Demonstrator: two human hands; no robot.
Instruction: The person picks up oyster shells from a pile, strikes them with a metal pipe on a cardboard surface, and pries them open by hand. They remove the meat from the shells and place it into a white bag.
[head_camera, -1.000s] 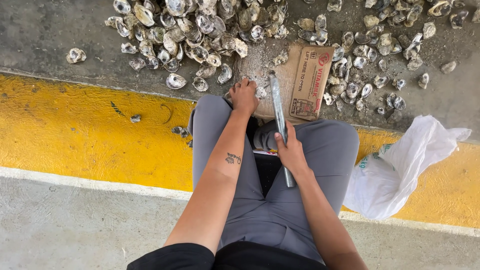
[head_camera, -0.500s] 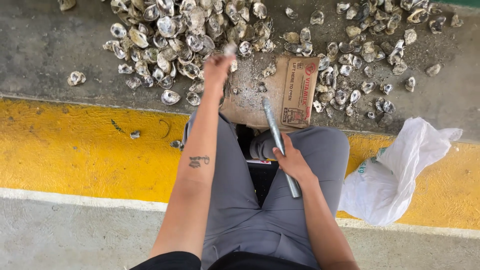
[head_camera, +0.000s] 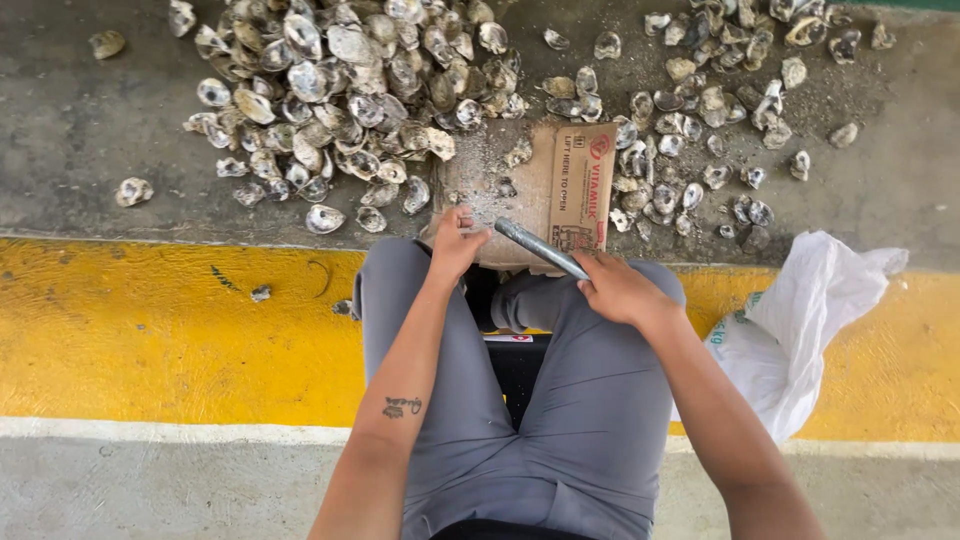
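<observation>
Two shell piles (head_camera: 340, 90) flank cardboard (head_camera: 560, 190) | right hand (head_camera: 620, 290) grips metal rod (head_camera: 540, 247) | left hand (head_camera: 455, 243) grip unclear

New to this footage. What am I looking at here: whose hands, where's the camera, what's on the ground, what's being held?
There is no machine here: a person works with two bare hands, and the single camera sits on their head, looking down over their grey-trousered knees. The left hand is at the near edge of a flattened piece of cardboard and looks closed on something small, probably a shell, though I cannot make it out. The right hand grips a grey metal rod that points across toward the left hand. Beyond the cardboard, on the concrete ground, lie a dense pile of shells on the left and looser scattered shells on the right. A yellow painted strip runs under the legs, and a white plastic bag lies at the person's right.
</observation>
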